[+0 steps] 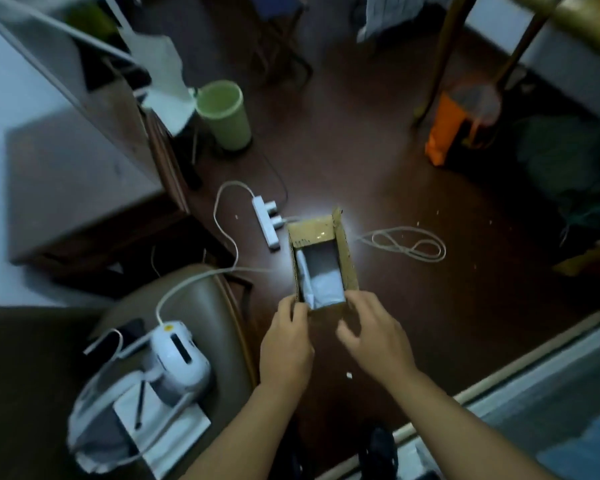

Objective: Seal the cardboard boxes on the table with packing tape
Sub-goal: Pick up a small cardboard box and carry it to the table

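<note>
A small open cardboard box (347, 258) is in front of me above the dark floor, its flaps up and white wrapping (323, 282) showing inside. My left hand (286, 344) grips the box's near left corner. My right hand (374, 336) is at the near right corner, its fingers curled over the near edge; the frame is blurred there. No packing tape is in view.
A white power strip (267, 221) with cable lies on the floor left of the box, a looped white cord (409, 244) to its right. A green bin (224, 114) stands further back. A chair (201, 306) at lower left carries a white appliance (179, 358).
</note>
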Action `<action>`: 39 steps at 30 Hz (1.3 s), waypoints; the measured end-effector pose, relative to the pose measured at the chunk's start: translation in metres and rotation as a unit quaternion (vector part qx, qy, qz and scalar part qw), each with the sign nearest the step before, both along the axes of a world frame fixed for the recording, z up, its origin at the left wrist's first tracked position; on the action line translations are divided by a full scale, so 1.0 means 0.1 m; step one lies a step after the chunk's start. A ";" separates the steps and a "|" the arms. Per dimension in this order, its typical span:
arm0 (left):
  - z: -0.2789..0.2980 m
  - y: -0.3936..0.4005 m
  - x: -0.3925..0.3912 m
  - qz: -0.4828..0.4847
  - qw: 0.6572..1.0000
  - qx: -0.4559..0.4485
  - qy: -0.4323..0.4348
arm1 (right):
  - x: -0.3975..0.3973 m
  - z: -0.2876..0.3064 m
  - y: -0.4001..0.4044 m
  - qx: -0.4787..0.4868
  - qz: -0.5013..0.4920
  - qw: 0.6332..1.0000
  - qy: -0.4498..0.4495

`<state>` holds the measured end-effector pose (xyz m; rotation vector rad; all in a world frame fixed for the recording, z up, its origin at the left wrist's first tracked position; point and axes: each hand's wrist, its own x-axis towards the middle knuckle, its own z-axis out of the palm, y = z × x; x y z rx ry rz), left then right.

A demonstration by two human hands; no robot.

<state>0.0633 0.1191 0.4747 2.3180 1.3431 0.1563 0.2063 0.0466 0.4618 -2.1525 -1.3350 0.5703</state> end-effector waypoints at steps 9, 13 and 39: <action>2.11 0.28 0.44 -0.018 0.993 0.102 -0.058 | 0.54 1.97 0.34 0.073 0.056 0.996 -0.016; 2.52 0.41 0.70 -0.013 0.984 0.126 -0.127 | 0.77 2.41 0.52 0.134 0.050 0.989 -0.033; 3.05 4.17 2.07 -0.126 0.957 0.125 -0.228 | 3.16 3.23 4.30 0.125 -0.099 0.950 0.267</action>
